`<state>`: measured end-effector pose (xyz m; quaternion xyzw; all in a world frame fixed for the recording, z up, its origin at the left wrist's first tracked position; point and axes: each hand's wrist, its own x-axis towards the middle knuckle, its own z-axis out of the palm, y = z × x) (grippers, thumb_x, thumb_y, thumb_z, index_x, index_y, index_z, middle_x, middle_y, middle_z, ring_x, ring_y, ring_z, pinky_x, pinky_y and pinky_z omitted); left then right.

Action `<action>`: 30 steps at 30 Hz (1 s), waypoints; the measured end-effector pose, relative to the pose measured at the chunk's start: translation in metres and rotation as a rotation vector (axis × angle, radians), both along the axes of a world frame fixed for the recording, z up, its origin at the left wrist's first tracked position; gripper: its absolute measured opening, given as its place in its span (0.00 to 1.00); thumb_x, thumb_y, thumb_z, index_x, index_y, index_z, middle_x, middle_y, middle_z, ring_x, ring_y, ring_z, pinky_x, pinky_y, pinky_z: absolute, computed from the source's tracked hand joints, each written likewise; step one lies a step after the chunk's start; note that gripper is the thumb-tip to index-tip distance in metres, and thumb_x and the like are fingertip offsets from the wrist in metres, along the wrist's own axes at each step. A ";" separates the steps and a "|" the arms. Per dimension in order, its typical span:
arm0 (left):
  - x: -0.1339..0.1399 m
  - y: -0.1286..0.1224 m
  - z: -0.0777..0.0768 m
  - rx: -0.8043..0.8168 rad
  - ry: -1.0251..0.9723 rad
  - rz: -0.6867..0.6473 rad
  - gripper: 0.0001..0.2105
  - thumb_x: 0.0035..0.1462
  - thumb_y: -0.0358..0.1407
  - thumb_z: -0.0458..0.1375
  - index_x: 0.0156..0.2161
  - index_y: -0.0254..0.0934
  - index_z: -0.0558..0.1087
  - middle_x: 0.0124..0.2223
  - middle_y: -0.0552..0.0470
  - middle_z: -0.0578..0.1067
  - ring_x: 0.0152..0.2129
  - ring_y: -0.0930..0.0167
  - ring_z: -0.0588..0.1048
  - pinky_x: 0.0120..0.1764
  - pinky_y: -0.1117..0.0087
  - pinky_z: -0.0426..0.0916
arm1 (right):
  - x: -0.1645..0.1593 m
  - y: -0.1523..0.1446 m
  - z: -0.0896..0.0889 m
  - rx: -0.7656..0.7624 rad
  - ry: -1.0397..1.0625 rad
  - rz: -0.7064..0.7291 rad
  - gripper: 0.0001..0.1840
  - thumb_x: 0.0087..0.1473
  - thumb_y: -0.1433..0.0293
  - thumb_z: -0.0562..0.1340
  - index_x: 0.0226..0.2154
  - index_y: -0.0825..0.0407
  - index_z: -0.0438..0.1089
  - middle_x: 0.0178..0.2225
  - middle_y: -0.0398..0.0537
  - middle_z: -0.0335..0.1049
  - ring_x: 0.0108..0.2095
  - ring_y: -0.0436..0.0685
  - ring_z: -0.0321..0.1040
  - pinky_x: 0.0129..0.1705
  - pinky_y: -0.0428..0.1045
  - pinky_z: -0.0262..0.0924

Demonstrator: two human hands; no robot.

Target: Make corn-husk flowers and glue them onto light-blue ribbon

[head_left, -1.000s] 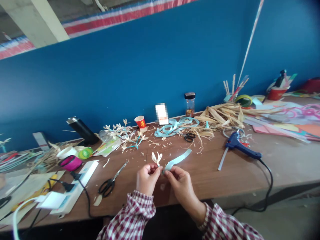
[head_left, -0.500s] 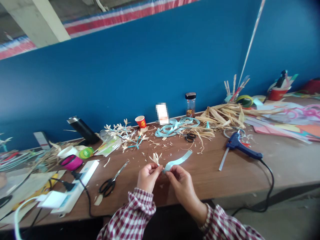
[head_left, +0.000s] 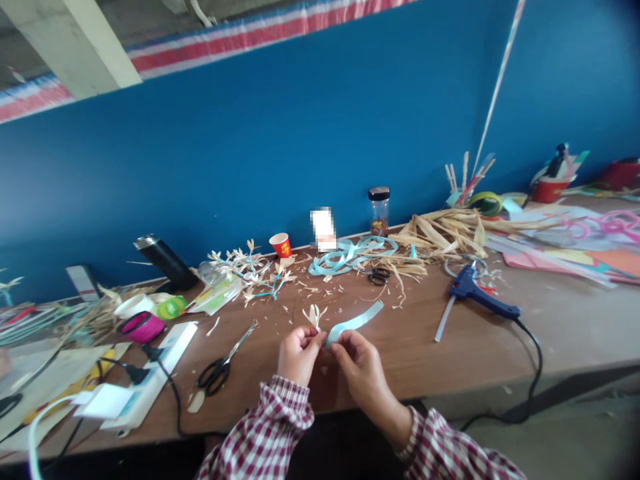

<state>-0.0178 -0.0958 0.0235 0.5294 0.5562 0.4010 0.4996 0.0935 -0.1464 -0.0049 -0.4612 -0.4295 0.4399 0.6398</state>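
My left hand [head_left: 299, 353] pinches a small cream flower [head_left: 314, 316] that looks made of dried husk, its petals pointing up. Closed on a light blue ribbon [head_left: 356, 321] is my right hand [head_left: 367, 370]; the ribbon's free end curves up and to the right. Both sets of fingertips meet low over the table's front, and the ribbon's near end reaches the flower's base there. Fingers hide the exact join. Scissors [head_left: 220, 370] with black handles lie left of my left hand. To the right rests a blue glue gun [head_left: 475, 293] with a glue stick in it.
A white power strip [head_left: 155, 380] with plugs and cords lies at left. Behind are finished flowers [head_left: 245, 267], a red paper cup [head_left: 281, 245], coiled blue ribbon [head_left: 345, 257], small scissors [head_left: 379, 275], a jar [head_left: 379, 212] and dried husks [head_left: 435, 233]. Scraps litter the brown table [head_left: 410, 353].
The view has shifted very slightly. Both hands keep their hold on the flower and ribbon, with barely any movement between them.
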 end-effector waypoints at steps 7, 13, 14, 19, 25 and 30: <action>-0.001 -0.003 0.008 0.075 -0.028 0.037 0.13 0.41 0.40 0.64 0.29 0.32 0.71 0.22 0.52 0.76 0.20 0.72 0.73 0.27 0.74 0.68 | -0.001 0.000 0.000 0.048 0.002 0.065 0.06 0.52 0.67 0.59 0.28 0.52 0.62 0.25 0.41 0.63 0.25 0.49 0.60 0.27 0.44 0.57; -0.003 -0.001 0.007 0.031 -0.112 0.041 0.15 0.38 0.41 0.66 0.29 0.31 0.72 0.22 0.52 0.75 0.20 0.73 0.72 0.26 0.74 0.69 | -0.004 0.002 -0.005 0.011 0.057 0.100 0.07 0.49 0.70 0.62 0.28 0.51 0.60 0.25 0.40 0.62 0.24 0.49 0.60 0.26 0.44 0.59; -0.002 -0.001 0.006 -0.008 -0.148 0.044 0.16 0.37 0.41 0.67 0.29 0.32 0.72 0.22 0.53 0.75 0.19 0.74 0.72 0.26 0.74 0.69 | -0.004 0.003 -0.005 0.005 0.070 0.100 0.08 0.49 0.70 0.62 0.28 0.51 0.59 0.24 0.40 0.62 0.24 0.48 0.60 0.26 0.44 0.59; 0.004 -0.006 0.004 -0.146 -0.407 0.064 0.20 0.39 0.46 0.65 0.34 0.33 0.73 0.25 0.52 0.76 0.22 0.73 0.74 0.26 0.74 0.69 | -0.001 0.005 -0.004 -0.017 0.180 0.086 0.11 0.49 0.67 0.63 0.28 0.51 0.58 0.23 0.39 0.62 0.22 0.48 0.61 0.25 0.44 0.57; -0.002 -0.014 -0.002 -0.157 -0.344 0.017 0.16 0.40 0.43 0.66 0.32 0.32 0.75 0.29 0.48 0.78 0.26 0.70 0.75 0.29 0.72 0.70 | -0.003 0.003 -0.001 -0.004 0.251 0.071 0.13 0.47 0.66 0.64 0.27 0.50 0.57 0.23 0.39 0.63 0.23 0.49 0.62 0.26 0.45 0.58; -0.008 -0.011 -0.005 -0.097 -0.184 -0.044 0.15 0.41 0.42 0.65 0.32 0.32 0.76 0.29 0.47 0.79 0.27 0.68 0.76 0.33 0.69 0.70 | -0.003 0.003 -0.002 -0.006 0.209 0.037 0.15 0.47 0.64 0.64 0.27 0.49 0.56 0.22 0.38 0.61 0.22 0.49 0.61 0.25 0.45 0.59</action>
